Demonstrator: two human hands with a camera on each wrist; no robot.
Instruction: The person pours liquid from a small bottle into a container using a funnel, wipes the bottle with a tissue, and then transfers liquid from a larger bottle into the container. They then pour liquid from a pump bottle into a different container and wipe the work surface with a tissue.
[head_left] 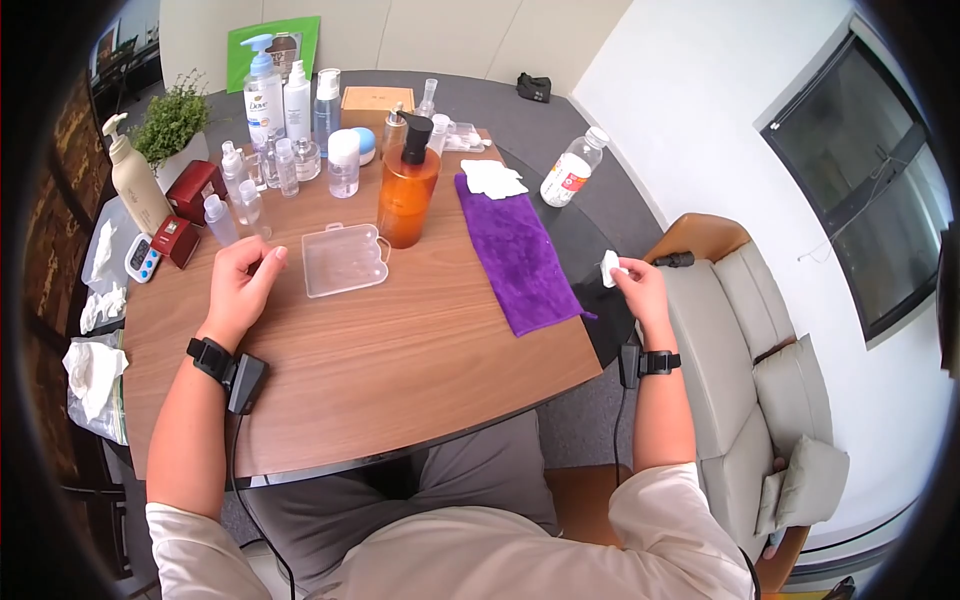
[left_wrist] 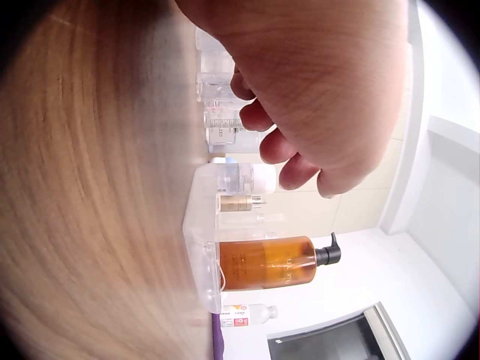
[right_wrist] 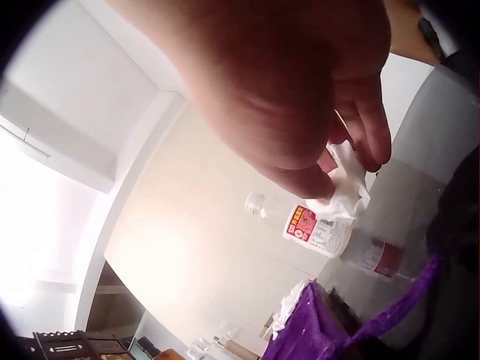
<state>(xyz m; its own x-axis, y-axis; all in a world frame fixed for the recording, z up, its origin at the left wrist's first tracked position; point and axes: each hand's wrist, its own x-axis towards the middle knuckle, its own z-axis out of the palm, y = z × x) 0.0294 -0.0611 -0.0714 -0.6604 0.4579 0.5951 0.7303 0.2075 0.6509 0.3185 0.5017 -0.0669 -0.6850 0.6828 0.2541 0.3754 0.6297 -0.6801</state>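
Observation:
My right hand (head_left: 643,292) pinches a crumpled white tissue (head_left: 609,268) between thumb and fingers, out past the right edge of the purple towel (head_left: 515,255). In the right wrist view the tissue (right_wrist: 347,184) overlaps a clear bottle (right_wrist: 311,229) with a red and white label. My left hand (head_left: 243,282) is over the left part of the table, its fingers loosely curled with nothing in them. Nearest to it is a clear, shallow plastic case (head_left: 345,262). An amber pump bottle (head_left: 408,205) stands just behind that case.
Several small clear bottles (head_left: 287,168) and a Dove pump bottle (head_left: 264,105) crowd the back left of the wooden table (head_left: 400,360). Folded white tissue (head_left: 492,179) lies on the towel's far end. A labelled bottle (head_left: 572,172) stands at the right. A timer (head_left: 142,258) is far left.

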